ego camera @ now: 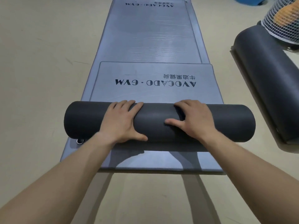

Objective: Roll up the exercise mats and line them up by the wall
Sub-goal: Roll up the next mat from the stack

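The beige floor (40, 78) fills the frame. Down its centre lies a long grey mat (153, 38), with a second grey mat (155, 92) lying on top of it in the middle of the frame, printed "AVOCADO · GYM". The upper mat's near end is wound into a dark roll (158, 122) across the centre. At the right edge rests an already rolled mat (265, 81), with a netted bundle (281, 16) above it.

The left hand (123, 122) and right hand (194, 120) press flat on the roll, fingers spread over its far side, thumbs toward the camera.

To roll well, I'd push both palms forward evenly, keeping the roll's ends flush with the mat's edges.

No wall shows. The netted bundle's contents are unclear, and a small metal ring (80, 141) peeks out below the roll's left end.
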Demonstrator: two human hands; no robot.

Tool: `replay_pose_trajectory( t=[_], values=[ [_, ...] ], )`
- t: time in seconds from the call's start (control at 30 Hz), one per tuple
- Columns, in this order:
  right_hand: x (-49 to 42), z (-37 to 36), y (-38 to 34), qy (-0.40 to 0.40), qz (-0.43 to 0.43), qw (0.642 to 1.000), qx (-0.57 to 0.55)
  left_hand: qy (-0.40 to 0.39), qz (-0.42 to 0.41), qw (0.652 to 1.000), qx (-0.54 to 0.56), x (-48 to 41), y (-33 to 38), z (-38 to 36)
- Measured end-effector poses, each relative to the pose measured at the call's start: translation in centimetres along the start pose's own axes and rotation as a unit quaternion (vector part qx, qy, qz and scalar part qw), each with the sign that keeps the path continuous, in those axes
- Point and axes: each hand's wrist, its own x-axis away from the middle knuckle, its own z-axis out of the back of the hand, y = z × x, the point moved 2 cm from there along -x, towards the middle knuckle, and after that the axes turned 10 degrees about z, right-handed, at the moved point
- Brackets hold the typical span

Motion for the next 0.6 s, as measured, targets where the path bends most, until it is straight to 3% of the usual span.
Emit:
replay_pose_trajectory(
  t=[0.03,0.1,0.2,0.27,0.43,0.53,0.6],
  values=[
    [0.9,-0.8,-0.5,0.030,0.019,0.999,0.020,-0.028,0.000,0.999,0.021,-1.5,-0.3,0.8],
    [1.7,-2.2,-0.9,-0.023,0.056,0.994,0.088,-0.071,-0.004,0.996,0.049,-3.5,-0.8,1.5],
    [0.1,-2.4,-0.5,-0.065,0.046,0.989,0.124,-0.023,-0.006,0.999,0.042,-3.4,-0.6,1.2],
    [-1.2,-1.9,-0.1,-0.071,0.041,0.989,0.125,0.007,0.000,1.000,-0.023,-2.4,-0.4,0.5],
    [-3.1,-0.5,0.2,-0.124,0.047,0.985,0.108,-0.023,0.035,0.998,-0.039,-2.8,-0.1,1.7],
    [-3.1,1.0,-0.4,-0.185,0.053,0.978,0.079,-0.071,0.019,0.997,-0.036,-2.5,0.1,2.9],
    [-2.5,2.0,-0.8,-0.249,0.053,0.966,0.041,-0.143,0.011,0.990,-0.005,-2.0,-0.2,3.4]
  ],
)
